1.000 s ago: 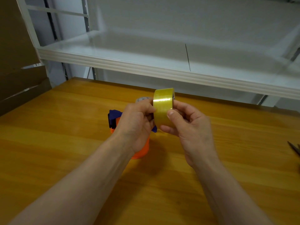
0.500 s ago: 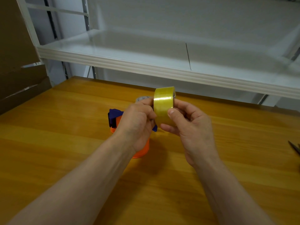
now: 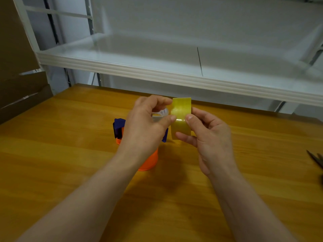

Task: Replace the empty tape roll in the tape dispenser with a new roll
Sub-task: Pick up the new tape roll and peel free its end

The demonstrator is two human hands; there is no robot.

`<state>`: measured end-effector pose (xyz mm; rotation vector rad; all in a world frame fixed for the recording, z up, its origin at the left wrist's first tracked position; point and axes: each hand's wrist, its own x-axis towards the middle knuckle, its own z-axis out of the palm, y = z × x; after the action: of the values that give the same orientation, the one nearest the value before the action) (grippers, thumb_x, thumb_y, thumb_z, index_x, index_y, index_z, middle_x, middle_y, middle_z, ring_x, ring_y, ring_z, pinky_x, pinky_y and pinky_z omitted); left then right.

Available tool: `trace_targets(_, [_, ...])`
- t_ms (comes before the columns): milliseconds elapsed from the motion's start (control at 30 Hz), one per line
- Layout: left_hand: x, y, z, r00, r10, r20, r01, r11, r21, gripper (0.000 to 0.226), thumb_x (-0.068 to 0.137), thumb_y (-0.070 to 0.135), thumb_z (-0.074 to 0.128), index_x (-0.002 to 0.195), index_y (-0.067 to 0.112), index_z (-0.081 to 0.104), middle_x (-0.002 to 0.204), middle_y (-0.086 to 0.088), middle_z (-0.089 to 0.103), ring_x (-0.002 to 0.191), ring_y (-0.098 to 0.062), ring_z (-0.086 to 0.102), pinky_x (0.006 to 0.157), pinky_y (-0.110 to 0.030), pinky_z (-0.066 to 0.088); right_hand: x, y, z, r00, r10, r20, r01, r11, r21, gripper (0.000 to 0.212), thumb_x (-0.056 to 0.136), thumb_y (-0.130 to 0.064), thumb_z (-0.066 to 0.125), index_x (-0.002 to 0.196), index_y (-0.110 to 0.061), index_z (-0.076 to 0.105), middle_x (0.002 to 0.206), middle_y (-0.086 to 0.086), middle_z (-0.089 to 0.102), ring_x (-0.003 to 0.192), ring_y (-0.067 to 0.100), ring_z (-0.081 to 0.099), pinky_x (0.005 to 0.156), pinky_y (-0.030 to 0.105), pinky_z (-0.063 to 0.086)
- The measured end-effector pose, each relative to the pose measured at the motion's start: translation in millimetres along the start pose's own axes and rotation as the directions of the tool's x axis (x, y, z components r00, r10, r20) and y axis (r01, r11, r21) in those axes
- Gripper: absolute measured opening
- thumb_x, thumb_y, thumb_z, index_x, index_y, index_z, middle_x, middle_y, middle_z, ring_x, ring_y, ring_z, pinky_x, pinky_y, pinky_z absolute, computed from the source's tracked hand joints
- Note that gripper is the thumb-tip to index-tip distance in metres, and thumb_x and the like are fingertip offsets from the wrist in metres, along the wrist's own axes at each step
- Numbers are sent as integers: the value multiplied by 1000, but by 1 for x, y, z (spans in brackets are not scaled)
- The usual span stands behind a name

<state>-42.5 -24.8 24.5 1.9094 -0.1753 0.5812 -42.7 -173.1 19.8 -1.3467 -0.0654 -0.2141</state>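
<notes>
A yellow-tinted new tape roll (image 3: pixel 181 117) is held edge-on above the wooden table (image 3: pixel 70 154). My right hand (image 3: pixel 208 137) grips it with thumb on the front band and fingers behind. My left hand (image 3: pixel 148 123) pinches at the roll's left edge with thumb and forefinger, where a bit of tape looks lifted. Behind my left hand lies the tape dispenser (image 3: pixel 120 128), blue with an orange handle (image 3: pixel 148 161), mostly hidden. A pale roll core with print (image 3: pixel 163 111) shows between my left fingers.
A white metal shelf (image 3: pixel 174 74) overhangs the table's far edge. Cardboard (image 3: pixel 19 84) leans at the left. Scissor tips (image 3: pixel 316 159) poke in at the right edge of the table.
My left hand has opened from its fist and now pinches at the roll's left edge. The roll sits slightly more to the right; the right hand's grip is unchanged.
</notes>
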Motion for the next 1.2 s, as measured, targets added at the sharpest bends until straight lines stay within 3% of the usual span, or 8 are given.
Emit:
trace_targets(100, [-1,2,-1,998,58,-15,-57,995,86,23,87,28,76,107,36,68,109,17,57,104,6,56,81,2,40,0,-1,0,1000,-1,1,1,1000,-8,26,95,-10,66,120,-11,71,112,7,72,99,18,73,66,30,63])
trace_targets(167, [-2,2,-2,997,71,-22,-69,993,96,19,88,29,75,104,35,68,106,17,58,101,7,56,80,5,39,0,-1,0,1000,-4,0,4,1000,-15,29,94,-10,66,123,-11,69,114,8,71,102,20,73,67,31,63])
trace_targets(400, [0,2,-3,991,121,-57,-112,984,139,9,89,27,75,89,31,67,95,15,60,92,2,59,76,-5,45,-2,-1,2,998,-55,23,57,995,-77,29,94,-8,66,123,-14,69,103,0,71,92,8,74,67,30,63])
trace_targets(600, [1,3,-3,995,95,-42,-88,985,151,14,93,25,69,85,32,60,93,16,56,88,0,56,74,-12,41,-5,-1,3,989,-128,70,138,976,-170,31,94,-9,66,124,-17,67,94,-5,71,88,8,74,67,28,63])
trace_targets(700, [2,1,-2,997,82,-9,-79,981,175,22,97,23,63,82,35,54,92,17,53,90,-5,55,76,-20,44,-5,0,3,985,-151,85,165,965,-201,30,94,-9,67,122,-20,68,91,-7,71,87,7,73,67,26,63])
trace_targets(933, [0,-1,3,990,141,29,-144,957,253,14,102,16,52,92,26,50,93,10,50,94,-20,54,86,-51,50,-5,1,5,986,-150,71,161,968,-195,29,94,-8,67,121,-18,69,90,-8,73,80,5,74,60,25,61])
trace_targets(1100, [-2,-2,8,956,293,-21,-255,865,433,17,98,10,50,93,24,43,95,3,47,92,-22,49,80,-41,39,-5,1,5,992,-121,29,124,971,-204,30,95,-13,67,125,-15,69,98,1,73,74,6,69,48,19,54])
trace_targets(1200, [-1,-6,9,909,413,-55,-315,766,560,9,90,6,54,93,15,53,91,-3,50,86,-24,49,77,-37,30,-5,0,5,993,-117,25,119,972,-203,31,95,-14,66,126,-15,69,102,4,73,71,5,69,49,19,54])
